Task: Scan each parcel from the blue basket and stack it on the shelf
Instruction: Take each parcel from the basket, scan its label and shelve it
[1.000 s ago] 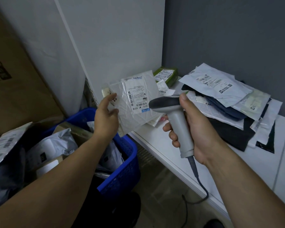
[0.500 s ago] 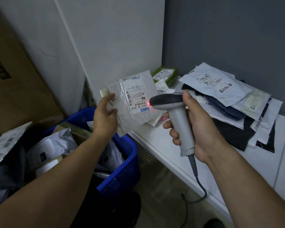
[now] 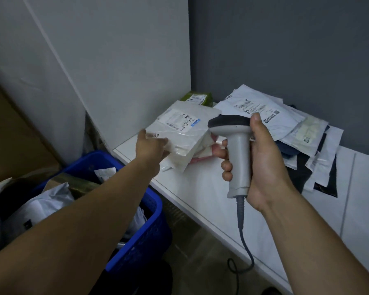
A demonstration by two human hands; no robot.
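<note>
One parcel | pinched by left hand, fingers hidden beneath | right hand grips scanner

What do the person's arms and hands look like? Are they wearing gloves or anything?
No gloves. The left hand and the right hand are both bare, with no ring, watch or bracelet showing. The left forearm and the right forearm are bare too: no sleeve reaches into the picture.
</note>
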